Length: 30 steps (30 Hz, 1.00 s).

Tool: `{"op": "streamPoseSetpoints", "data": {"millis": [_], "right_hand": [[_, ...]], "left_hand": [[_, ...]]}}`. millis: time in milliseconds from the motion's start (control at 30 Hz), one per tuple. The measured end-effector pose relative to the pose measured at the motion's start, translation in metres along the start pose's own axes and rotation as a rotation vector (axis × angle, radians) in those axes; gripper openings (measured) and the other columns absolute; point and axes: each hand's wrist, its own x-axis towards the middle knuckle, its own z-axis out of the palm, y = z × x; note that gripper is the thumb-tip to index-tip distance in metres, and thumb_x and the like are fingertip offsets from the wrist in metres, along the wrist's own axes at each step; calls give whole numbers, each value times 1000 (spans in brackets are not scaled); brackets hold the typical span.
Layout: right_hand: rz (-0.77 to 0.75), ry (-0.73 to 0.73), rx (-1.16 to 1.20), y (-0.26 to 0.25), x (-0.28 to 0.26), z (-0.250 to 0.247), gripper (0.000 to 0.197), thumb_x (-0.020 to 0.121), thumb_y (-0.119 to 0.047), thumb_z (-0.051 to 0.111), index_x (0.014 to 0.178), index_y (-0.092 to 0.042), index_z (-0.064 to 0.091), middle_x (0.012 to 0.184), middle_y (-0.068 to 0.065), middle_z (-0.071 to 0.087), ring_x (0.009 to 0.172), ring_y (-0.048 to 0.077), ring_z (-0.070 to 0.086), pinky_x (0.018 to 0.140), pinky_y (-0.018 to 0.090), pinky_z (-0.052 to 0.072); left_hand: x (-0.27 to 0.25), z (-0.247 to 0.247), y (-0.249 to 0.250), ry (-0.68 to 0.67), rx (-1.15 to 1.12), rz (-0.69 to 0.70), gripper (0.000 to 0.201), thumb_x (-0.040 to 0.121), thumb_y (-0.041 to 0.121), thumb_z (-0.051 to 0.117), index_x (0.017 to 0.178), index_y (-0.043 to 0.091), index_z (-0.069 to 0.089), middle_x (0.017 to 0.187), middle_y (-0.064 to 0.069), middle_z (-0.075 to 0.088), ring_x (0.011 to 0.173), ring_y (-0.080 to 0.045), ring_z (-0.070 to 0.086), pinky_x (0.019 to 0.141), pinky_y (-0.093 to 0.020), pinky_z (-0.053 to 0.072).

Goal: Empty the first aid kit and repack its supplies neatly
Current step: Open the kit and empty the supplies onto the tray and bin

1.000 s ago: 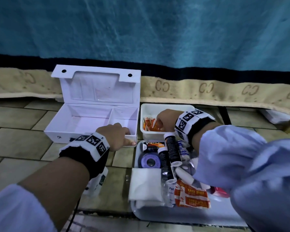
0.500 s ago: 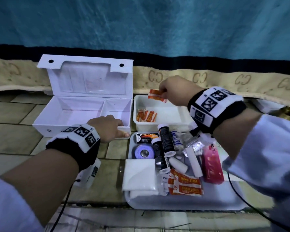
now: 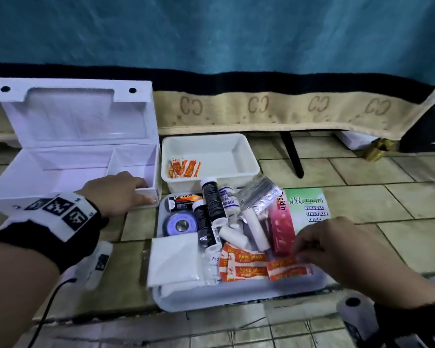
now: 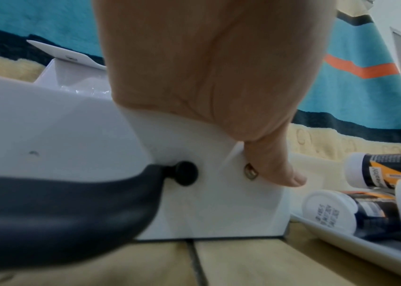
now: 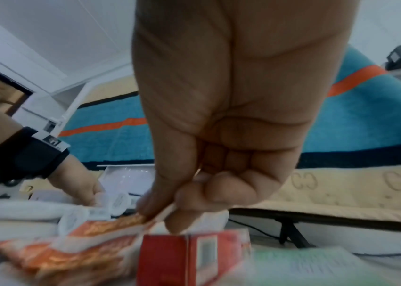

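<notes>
The white first aid kit stands open and empty at the left, lid upright. My left hand grips its front right corner, fingers over the rim and thumb pressed on the front face of the kit. A white tray holds the supplies: black tubes, a tape roll, bandage rolls, a white gauze pad, a pink box and orange plaster packets. My right hand pinches one plaster packet at the tray's right side; the right wrist view shows thumb and fingers of the hand closed on the packet.
A small white tub behind the tray holds a few orange plaster packets. A green leaflet lies on the tiled floor right of the tray. A blue and beige blanket hangs behind, with a thin black leg under it.
My right hand let go of a plaster packet over the white tub, came back down to the tray and now pinches another packet. The left hand has stayed on the kit.
</notes>
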Motion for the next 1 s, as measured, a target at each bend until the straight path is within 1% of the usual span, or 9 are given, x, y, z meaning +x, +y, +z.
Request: {"op": "streamPoseSetpoints", "data": {"millis": [200, 300, 467, 567, 633, 700, 800, 900, 1000], "right_hand": [[149, 218, -32, 8, -9, 43, 18, 66, -25, 78, 67, -29, 60, 69, -9, 58, 66, 12, 61, 48, 23, 36], [106, 298, -9, 7, -13, 52, 29, 52, -18, 83, 58, -27, 56, 57, -8, 49, 51, 15, 55, 42, 14, 22], [149, 244, -28, -1, -12, 61, 17, 64, -24, 76, 65, -25, 59, 64, -7, 54, 63, 17, 58, 49, 26, 34], [116, 207, 20, -14, -8, 37, 18, 68, -28, 73, 63, -28, 56, 64, -8, 54, 64, 14, 57, 55, 28, 42], [70, 289, 116, -26, 3, 12, 20, 70, -29, 73, 61, -29, 55, 59, -9, 52, 60, 12, 54, 56, 30, 45], [10, 384, 154, -41, 24, -11, 13, 76, -31, 68, 68, -28, 58, 61, -9, 55, 61, 13, 55, 57, 28, 44], [-101, 394, 36, -71, 70, -37, 7, 85, -34, 58, 82, -27, 61, 77, -5, 65, 77, 19, 62, 63, 28, 47], [-186, 313, -263, -101, 124, -48, 23, 91, -26, 50, 111, -20, 59, 105, 4, 65, 97, 27, 62, 72, 31, 47], [-358, 155, -616, -128, 167, -42, 32, 94, -18, 45, 125, -17, 52, 120, 6, 59, 104, 28, 60, 75, 34, 49]], "left_hand": [[-1, 0, -1, 8, -14, 0, 53, 83, 64, 49, 126, 33, 51, 132, 0, 48, 118, -22, 49, 95, -37, 41], [-1, 0, -1, 6, -13, -5, 54, 83, 64, 48, 127, 33, 50, 133, 0, 47, 119, -22, 48, 95, -37, 40], [-1, 0, -1, -2, -10, -7, 55, 83, 65, 47, 128, 34, 49, 135, 1, 46, 121, -21, 47, 95, -36, 40], [-1, 1, -2, -9, -6, -10, 56, 83, 65, 47, 130, 34, 47, 137, 2, 45, 122, -22, 47, 96, -37, 40], [-1, 0, -2, -10, -11, -9, 57, 83, 65, 48, 131, 34, 46, 138, 2, 44, 123, -22, 46, 98, -37, 40], [-1, 0, -2, -11, -12, -9, 56, 83, 66, 47, 130, 35, 46, 138, 2, 44, 123, -21, 46, 96, -36, 40], [-3, -1, -1, -14, -12, -5, 55, 83, 66, 47, 129, 37, 47, 137, 2, 45, 123, -22, 47, 94, -36, 40], [-6, -3, -1, -20, -9, 7, 55, 83, 66, 47, 130, 37, 47, 137, 1, 45, 124, -22, 46, 96, -36, 39], [-7, -6, 0, -34, 2, 15, 57, 84, 66, 45, 133, 37, 44, 138, 0, 44, 126, -23, 45, 96, -37, 39]]}}
